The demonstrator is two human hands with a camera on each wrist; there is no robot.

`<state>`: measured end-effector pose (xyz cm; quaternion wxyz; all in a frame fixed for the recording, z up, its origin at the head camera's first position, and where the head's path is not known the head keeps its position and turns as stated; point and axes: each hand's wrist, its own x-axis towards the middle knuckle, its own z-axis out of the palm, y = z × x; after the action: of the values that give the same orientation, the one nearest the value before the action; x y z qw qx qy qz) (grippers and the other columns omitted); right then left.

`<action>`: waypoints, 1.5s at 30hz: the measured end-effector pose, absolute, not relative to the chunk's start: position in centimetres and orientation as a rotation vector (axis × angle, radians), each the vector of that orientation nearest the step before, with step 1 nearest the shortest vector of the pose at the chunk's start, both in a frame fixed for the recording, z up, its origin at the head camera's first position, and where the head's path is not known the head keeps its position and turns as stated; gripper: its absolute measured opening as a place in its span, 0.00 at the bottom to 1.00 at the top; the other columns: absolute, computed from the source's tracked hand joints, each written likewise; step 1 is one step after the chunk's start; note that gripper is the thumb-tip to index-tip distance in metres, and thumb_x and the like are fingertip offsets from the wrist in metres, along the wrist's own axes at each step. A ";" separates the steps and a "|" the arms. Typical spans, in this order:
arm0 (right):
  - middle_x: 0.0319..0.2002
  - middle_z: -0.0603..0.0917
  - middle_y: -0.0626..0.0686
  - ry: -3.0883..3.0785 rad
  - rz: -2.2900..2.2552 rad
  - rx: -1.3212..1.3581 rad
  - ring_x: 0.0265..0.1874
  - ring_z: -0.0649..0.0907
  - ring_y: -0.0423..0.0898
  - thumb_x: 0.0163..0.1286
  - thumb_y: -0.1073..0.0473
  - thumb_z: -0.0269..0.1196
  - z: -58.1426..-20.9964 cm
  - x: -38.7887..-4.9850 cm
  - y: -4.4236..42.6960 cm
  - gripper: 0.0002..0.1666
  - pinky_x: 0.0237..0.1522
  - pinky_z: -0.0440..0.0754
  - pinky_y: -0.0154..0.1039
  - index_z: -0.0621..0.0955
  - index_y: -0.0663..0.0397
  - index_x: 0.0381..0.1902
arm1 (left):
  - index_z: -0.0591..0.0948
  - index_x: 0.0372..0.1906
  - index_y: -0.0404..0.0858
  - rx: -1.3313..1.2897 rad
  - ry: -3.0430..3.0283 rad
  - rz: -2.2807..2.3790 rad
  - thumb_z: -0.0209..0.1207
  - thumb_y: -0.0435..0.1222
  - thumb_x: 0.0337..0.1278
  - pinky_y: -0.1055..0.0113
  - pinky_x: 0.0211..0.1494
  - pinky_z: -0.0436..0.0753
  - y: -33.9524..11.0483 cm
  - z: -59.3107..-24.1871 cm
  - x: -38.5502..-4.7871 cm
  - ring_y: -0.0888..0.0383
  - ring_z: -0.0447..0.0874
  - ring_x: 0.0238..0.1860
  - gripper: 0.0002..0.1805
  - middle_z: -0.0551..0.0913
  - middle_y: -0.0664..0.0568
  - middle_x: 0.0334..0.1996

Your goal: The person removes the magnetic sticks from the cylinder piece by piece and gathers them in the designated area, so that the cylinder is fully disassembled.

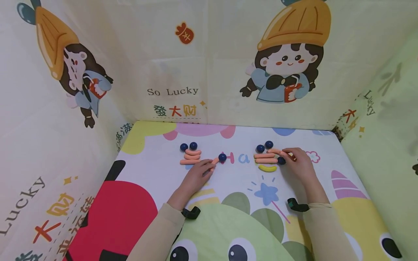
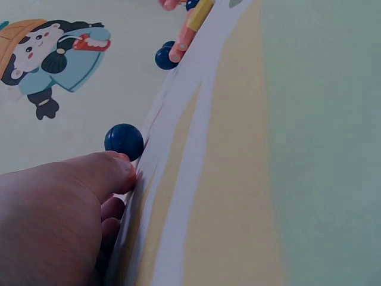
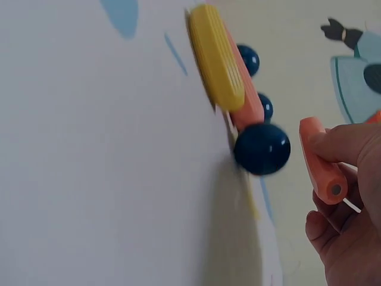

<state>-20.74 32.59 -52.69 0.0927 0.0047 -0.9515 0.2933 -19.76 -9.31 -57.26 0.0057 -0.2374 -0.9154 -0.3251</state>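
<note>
My left hand (image 1: 196, 177) pinches a salmon-coloured magnetic rod (image 1: 215, 161) between thumb and fingers. At the rod's far end sits a dark blue ball (image 1: 222, 157), also visible as a ball (image 2: 124, 142) in the left wrist view. Over on the right, my right hand (image 1: 302, 166) grips another salmon rod (image 3: 322, 164), with a metal disc showing in its end. Just left of that hand lie salmon rods (image 1: 265, 161), a yellow curved rod (image 1: 267, 169) and a blue ball (image 1: 281, 160); in the right wrist view the held rod is apart from this ball (image 3: 262, 149).
Left of my left hand, salmon rods (image 1: 189, 162) lie in a stack, with two blue balls (image 1: 193, 146) behind them. Two more balls (image 1: 269, 145) stand behind the right group. Printed cloth walls (image 1: 222, 72) enclose the patterned table (image 1: 235, 185) at the back and sides.
</note>
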 end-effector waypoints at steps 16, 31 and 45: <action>0.47 0.78 0.61 -2.877 0.924 -0.209 0.39 0.73 0.53 0.75 0.42 0.55 -55.2 -20.3 35.0 0.28 0.37 0.68 0.42 0.79 0.59 0.57 | 0.79 0.63 0.52 -0.753 -2.848 -1.017 0.53 0.46 0.73 0.54 0.68 0.74 -9.3 -57.3 -19.7 0.52 0.72 0.68 0.18 0.75 0.55 0.66; 0.56 0.75 0.65 -2.790 0.904 -0.189 0.48 0.74 0.60 0.75 0.54 0.56 -53.6 -20.3 33.3 0.21 0.44 0.72 0.52 0.78 0.59 0.59 | 0.79 0.63 0.51 -0.758 -2.853 -0.998 0.54 0.45 0.72 0.54 0.68 0.74 -9.3 -57.1 -19.7 0.52 0.72 0.68 0.18 0.75 0.54 0.66; 0.53 0.78 0.58 -2.807 1.089 0.151 0.40 0.75 0.52 0.74 0.56 0.58 -51.3 -21.7 24.5 0.18 0.43 0.74 0.45 0.80 0.53 0.58 | 0.81 0.61 0.50 -0.764 -2.829 -1.003 0.55 0.44 0.72 0.54 0.67 0.76 -9.3 -57.3 -19.8 0.52 0.73 0.67 0.17 0.76 0.53 0.65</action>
<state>-21.75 24.48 -51.27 0.0636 0.0500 -0.9293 0.3605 -19.78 -9.34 -57.31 0.0219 -0.2466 -0.9132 -0.3237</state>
